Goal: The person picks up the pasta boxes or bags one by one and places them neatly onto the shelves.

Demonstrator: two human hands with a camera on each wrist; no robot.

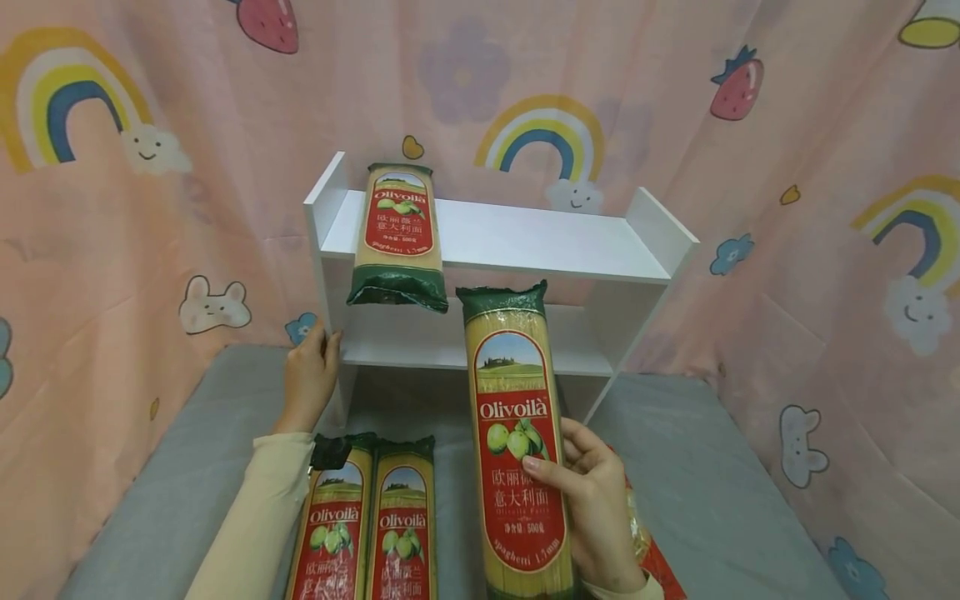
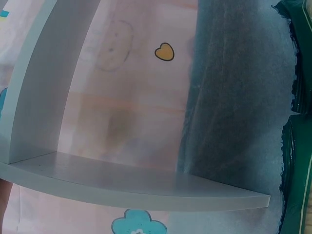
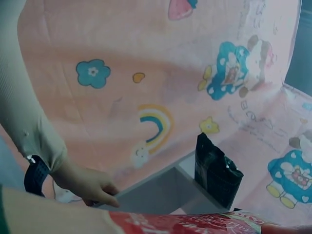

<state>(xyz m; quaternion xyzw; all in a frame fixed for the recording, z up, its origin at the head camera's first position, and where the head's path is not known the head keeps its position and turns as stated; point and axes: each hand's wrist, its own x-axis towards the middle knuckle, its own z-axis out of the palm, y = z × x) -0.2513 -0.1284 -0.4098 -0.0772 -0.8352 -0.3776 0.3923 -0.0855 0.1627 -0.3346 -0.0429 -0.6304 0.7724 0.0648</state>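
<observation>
My right hand (image 1: 600, 500) holds a spaghetti pack (image 1: 513, 375) upright in front of the white shelf (image 1: 532, 237), thumb across its red label and fingers behind its right edge. With its fingers at the edge of the shelf's left side panel, my left hand (image 1: 309, 379) grips that panel; the right wrist view also shows this hand (image 3: 85, 183). Another spaghetti pack (image 1: 399, 221) lies on the top board at the left, its green lower end jutting past the front edge. Its dark green end (image 3: 217, 173) shows in the right wrist view.
Two more spaghetti packs (image 1: 330, 533) lie side by side on the grey cloth (image 1: 720, 467), below the shelf and left of centre. A red and yellow package (image 1: 652, 550) is partly hidden behind my right hand. A pink patterned curtain (image 1: 465, 42) hangs behind and at both sides.
</observation>
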